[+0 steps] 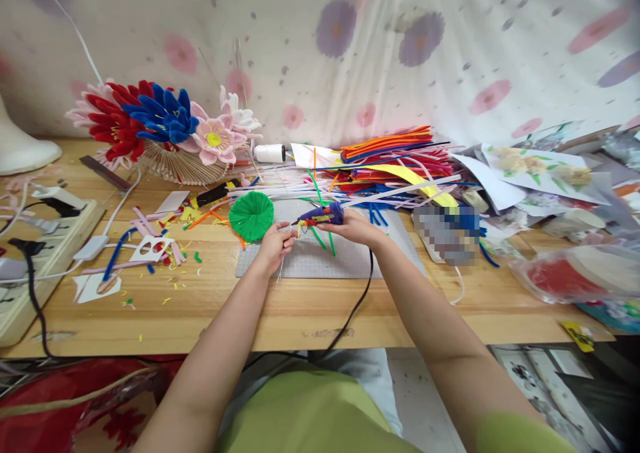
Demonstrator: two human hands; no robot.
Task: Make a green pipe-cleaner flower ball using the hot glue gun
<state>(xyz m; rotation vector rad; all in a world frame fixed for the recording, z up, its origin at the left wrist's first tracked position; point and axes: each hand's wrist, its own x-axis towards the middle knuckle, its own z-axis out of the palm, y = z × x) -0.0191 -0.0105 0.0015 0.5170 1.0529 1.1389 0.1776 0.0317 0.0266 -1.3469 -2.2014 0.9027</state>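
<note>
Table [175,313] spans the frame. Grey mat [310,268], centre. Right hand [353,226], centre: fingers wrapped round blue glue gun [327,214], nozzle facing left. Green disc [251,217], left of centre, beside left hand [274,245]. Left fingers pinched near nozzle, thin white strands [281,267] hanging from them.

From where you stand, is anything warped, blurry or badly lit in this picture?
Head view: wide-angle stretching toward the sides; a pixelated patch over the right of the desk; darkened top-right corner. Head view: fairly even light, faint shadows; the glue gun is recognisable, though its tip is too small to judge.
</note>
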